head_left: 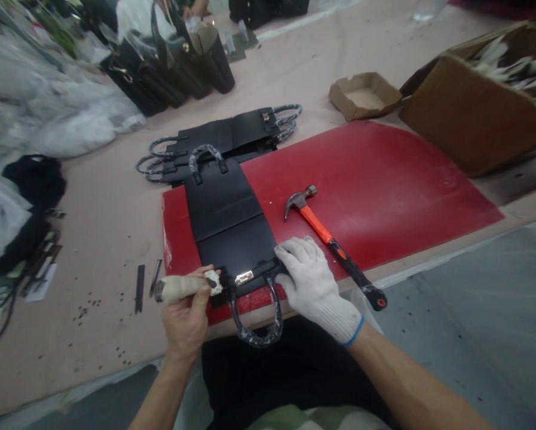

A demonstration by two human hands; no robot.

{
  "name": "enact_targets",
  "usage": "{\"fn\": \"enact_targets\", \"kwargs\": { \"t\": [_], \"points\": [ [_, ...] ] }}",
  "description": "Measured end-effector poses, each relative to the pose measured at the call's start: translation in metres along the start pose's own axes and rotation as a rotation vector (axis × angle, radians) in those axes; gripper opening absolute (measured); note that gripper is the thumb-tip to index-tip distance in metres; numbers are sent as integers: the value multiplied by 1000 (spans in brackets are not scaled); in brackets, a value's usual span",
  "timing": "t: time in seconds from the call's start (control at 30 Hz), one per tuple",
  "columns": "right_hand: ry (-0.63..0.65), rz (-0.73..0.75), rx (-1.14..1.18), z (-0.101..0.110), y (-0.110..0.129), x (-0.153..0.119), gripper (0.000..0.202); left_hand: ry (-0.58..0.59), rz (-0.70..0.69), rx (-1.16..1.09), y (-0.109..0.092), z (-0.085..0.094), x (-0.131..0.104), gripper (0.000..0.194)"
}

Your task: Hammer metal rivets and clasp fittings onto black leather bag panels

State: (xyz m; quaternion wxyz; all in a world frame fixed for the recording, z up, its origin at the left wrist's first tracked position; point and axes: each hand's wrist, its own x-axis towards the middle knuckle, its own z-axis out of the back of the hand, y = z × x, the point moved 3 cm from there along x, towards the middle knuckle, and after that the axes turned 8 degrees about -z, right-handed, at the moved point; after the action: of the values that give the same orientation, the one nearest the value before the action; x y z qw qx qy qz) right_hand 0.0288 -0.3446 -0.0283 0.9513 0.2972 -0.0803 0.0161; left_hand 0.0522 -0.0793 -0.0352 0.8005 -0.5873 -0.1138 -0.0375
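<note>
A flat black bag panel (225, 218) lies lengthwise on the left part of a red mat (375, 179) on the counter (92, 239), its near end by the counter's near edge, where a wrapped handle loop (257, 325) hangs past the edge. The bare left hand (187, 319) has its grip closed around a cloth-wrapped tool (182, 288), whose tip touches the panel's near left corner beside a small metal clasp (244, 277). The gloved right hand (312, 280) presses flat on the panel's near right corner, its grip open and holding nothing. An orange-handled hammer (333, 242) lies on the mat just right of that hand. More black panels (232, 134) are stacked at the far end, with cardboard boxes (469, 113) far right.
</note>
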Motion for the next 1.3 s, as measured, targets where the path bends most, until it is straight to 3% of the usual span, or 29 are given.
{"fn": "enact_targets", "kwargs": {
  "t": [0.23, 0.37, 0.83, 1.3],
  "points": [
    [-79, 5, 77, -1, -1, -4, 34, 150, 8, -99, -25, -57, 5, 26],
    [-90, -8, 83, -2, -2, -6, 35, 192, -45, -53, -31, -73, 7, 22],
    [-108, 31, 77, -3, -2, -7, 39, 205, 3, -63, -29, -84, 12, 21],
    [-98, 20, 81, -4, -3, -7, 39, 221, -34, -19, -31, -89, 11, 22]
  ]
}}
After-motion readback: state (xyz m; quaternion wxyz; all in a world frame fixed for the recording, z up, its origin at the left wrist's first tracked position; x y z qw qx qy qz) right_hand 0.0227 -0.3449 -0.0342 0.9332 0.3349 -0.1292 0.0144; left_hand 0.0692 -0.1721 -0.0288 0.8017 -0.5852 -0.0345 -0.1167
